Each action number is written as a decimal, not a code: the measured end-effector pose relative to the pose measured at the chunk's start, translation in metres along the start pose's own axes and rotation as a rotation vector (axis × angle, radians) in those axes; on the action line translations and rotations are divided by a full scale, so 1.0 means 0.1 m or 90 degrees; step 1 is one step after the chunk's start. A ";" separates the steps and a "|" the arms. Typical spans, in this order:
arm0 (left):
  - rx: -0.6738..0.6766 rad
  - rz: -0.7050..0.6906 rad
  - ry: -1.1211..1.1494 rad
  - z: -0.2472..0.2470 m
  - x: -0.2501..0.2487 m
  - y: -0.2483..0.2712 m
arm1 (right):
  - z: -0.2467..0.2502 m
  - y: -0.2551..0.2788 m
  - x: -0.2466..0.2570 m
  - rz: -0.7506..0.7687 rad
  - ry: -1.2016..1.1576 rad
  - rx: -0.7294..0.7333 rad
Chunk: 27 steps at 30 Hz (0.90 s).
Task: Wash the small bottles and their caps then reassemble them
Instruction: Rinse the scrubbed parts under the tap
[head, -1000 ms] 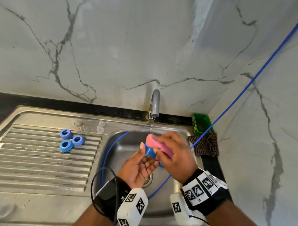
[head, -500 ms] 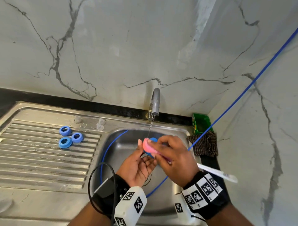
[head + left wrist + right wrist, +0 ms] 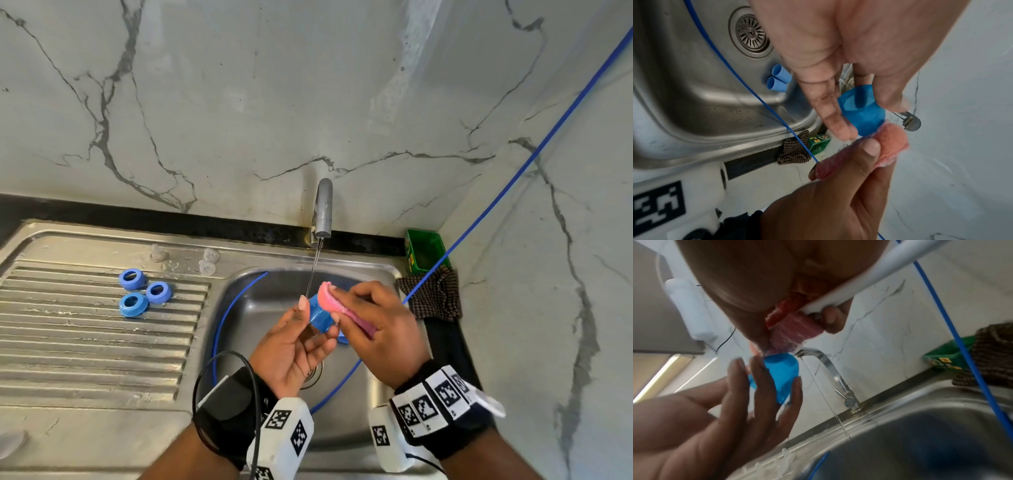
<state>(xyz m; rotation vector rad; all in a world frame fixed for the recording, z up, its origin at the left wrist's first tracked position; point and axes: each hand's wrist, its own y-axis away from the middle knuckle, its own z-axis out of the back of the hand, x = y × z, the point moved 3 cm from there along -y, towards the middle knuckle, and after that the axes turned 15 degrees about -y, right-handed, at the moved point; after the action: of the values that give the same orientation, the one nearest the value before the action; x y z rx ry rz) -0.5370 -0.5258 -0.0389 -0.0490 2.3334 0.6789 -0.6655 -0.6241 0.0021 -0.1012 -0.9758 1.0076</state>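
Note:
My left hand pinches a small blue bottle between thumb and fingers over the sink basin, beside the thin water stream. My right hand grips a pink sponge and presses its end on the bottle's upper end. The left wrist view shows the bottle with the sponge against it, and two more blue bottles lying in the basin. Three blue caps lie on the drainboard at the left. In the right wrist view the bottle sits under the sponge.
The tap runs into the steel sink. Small clear plugs stand on the back ledge. A green box and a checked cloth sit at the right corner. A blue tube crosses into the basin.
The right hand has rubbed the sponge over the bottle; more of the blue bottle shows below the sponge now. Both hands stay over the basin by the stream.

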 end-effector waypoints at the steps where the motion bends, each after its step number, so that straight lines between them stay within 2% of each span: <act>1: 0.001 -0.013 -0.003 0.00 -0.01 0.00 | 0.02 0.00 -0.03 -0.017 0.000 -0.015; 3: 0.004 -0.036 -0.015 0.00 -0.03 -0.01 | 0.04 -0.01 -0.06 -0.059 -0.017 -0.056; 7: 0.004 -0.071 -0.008 -0.01 -0.05 0.01 | 0.00 -0.02 -0.01 -0.008 -0.008 -0.003; 10: -0.006 -0.065 0.014 0.01 -0.04 0.02 | 0.02 -0.04 -0.02 -0.047 -0.018 -0.041; 13: -0.006 -0.063 0.009 0.02 -0.04 0.02 | -0.08 0.01 0.06 0.019 0.003 0.052; 14: -0.003 -0.061 0.008 0.01 -0.03 0.02 | -0.09 0.02 0.05 0.016 0.002 0.053; 17: -0.009 -0.055 0.024 0.00 -0.01 0.02 | -0.03 0.03 -0.02 -0.056 -0.032 -0.056; 18: -0.011 -0.055 0.035 0.00 0.00 0.03 | -0.04 0.03 -0.02 -0.059 -0.034 -0.061; 21: -0.001 -0.044 0.052 0.02 0.03 0.03 | -0.08 0.08 0.02 -0.029 -0.033 0.007; 24: 0.034 -0.020 0.034 0.01 0.03 0.05 | 0.00 0.06 -0.04 -0.077 -0.046 -0.056; 27: 0.031 -0.047 0.058 0.01 0.01 0.06 | -0.04 0.07 -0.01 -0.054 -0.041 -0.006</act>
<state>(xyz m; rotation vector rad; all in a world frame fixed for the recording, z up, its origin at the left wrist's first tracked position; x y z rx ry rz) -0.5387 -0.5198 -0.0378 -0.1460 2.4213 0.5942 -0.6678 -0.6191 -0.0039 -0.0351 -1.0359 0.9329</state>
